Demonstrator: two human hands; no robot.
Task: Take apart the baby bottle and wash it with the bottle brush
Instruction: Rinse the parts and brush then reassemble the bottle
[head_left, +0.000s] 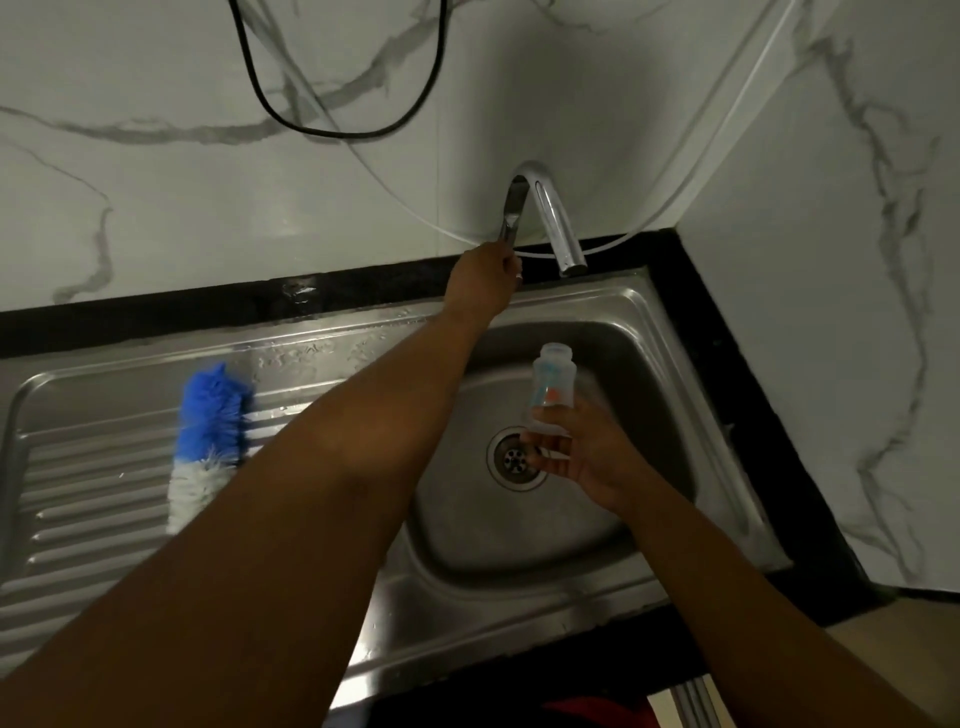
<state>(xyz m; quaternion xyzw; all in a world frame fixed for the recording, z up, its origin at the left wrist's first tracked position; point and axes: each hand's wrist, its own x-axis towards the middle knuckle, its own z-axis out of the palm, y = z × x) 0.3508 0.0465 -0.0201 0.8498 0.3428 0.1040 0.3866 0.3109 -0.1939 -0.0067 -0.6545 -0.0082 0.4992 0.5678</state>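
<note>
The clear baby bottle (552, 389), with no cap or teat on its open neck, stands upright over the sink basin (649, 374). My right hand (587, 457) grips it round its lower part. My left hand (485, 278) reaches across the sink to the back and its fingers curl round the lever of the chrome tap (556, 218). No water shows at the spout. The bottle brush (208, 436), with blue and white bristles, lies on the ribbed drainboard at the left, partly hidden by my left forearm.
The drain (517, 457) sits at the basin's middle. A black counter edge (727, 332) frames the steel sink, with marble walls behind and at the right. A black cable (332, 132) and a clear tube (727, 140) hang on the wall above the tap.
</note>
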